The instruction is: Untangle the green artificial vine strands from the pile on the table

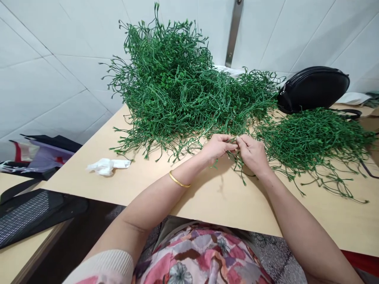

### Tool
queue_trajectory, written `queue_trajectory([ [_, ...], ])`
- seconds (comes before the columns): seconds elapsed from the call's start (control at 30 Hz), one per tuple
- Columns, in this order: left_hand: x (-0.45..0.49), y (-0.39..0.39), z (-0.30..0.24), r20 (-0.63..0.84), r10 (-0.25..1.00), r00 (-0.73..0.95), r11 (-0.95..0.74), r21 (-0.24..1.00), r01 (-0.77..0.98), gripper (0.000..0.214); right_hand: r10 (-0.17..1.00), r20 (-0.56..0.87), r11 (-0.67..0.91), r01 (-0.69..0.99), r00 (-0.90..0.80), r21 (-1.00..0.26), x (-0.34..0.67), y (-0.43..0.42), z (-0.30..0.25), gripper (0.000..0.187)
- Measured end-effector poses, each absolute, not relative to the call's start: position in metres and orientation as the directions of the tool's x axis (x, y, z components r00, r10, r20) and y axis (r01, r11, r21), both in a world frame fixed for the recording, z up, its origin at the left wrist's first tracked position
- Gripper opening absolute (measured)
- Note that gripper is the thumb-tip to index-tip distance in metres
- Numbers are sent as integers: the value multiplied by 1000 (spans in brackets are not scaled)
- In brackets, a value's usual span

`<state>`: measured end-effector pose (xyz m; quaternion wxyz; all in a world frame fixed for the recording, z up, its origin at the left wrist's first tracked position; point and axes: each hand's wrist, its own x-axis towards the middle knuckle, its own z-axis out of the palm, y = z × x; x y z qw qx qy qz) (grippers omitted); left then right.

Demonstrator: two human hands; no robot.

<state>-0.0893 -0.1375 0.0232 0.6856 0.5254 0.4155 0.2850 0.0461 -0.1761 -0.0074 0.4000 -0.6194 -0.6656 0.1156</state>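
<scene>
My left hand [217, 148] and my right hand [251, 154] meet over the middle of the wooden table [213, 197], fingers pinched together on a thin green plastic plant stem [237, 159] whose sprigs hang down between them. A gold bangle [178, 180] sits on my left wrist. Behind the hands rises a big tangled heap of the same green stems [174, 83]. A lower, flatter pile of stems [314, 138] lies to the right of my right hand.
A crumpled white tissue [107, 165] lies on the table at the left. A black pouch [314, 88] with a strap rests at the back right against the white tiled wall. Dark bags [32, 209] sit on a lower surface at the far left.
</scene>
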Motion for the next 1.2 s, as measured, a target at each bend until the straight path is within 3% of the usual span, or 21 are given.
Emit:
queue_trajectory([
  [0.13, -89, -137, 18, -210, 830, 517, 223, 974, 36, 21, 935, 346, 217, 646, 78, -732, 44, -176, -6, 35],
  [0.3, -86, -139, 16, -178, 769, 614, 205, 978, 27, 24, 952, 161, 116, 181, 259, -977, 48, -169, -6, 39],
  [0.37, -83, -141, 18, -207, 765, 610, 246, 969, 20, 25, 947, 100, 85, 62, 304, -994, 46, -168, -6, 38],
  [0.47, -81, -143, 22, -181, 757, 628, 253, 967, -25, 27, 935, 86, 87, 13, 344, -996, 41, -169, -3, 37],
  [0.63, -83, -150, 26, -34, 725, 687, 106, 992, -63, 25, 924, 21, 45, -56, 382, -997, 52, -168, 5, 34],
  [0.77, -87, -157, 28, 41, 626, 779, 4, 998, -56, 27, 767, -152, 2, -238, 624, -971, 90, -168, 12, 38],
  [0.83, -88, -154, 25, 1, 684, 729, 41, 998, -40, 26, 718, -13, 147, -170, 696, -974, 102, -169, 14, 34],
  [0.97, -89, -139, 12, -70, 759, 647, 119, 992, -33, 24, 761, 300, 325, 62, 576, -944, 95, -172, 12, 32],
  [1.2, -86, -136, 6, -106, 818, 565, 141, 990, -18, 21, 754, 514, 294, 490, 408, -821, 79, -184, 10, 23],
])
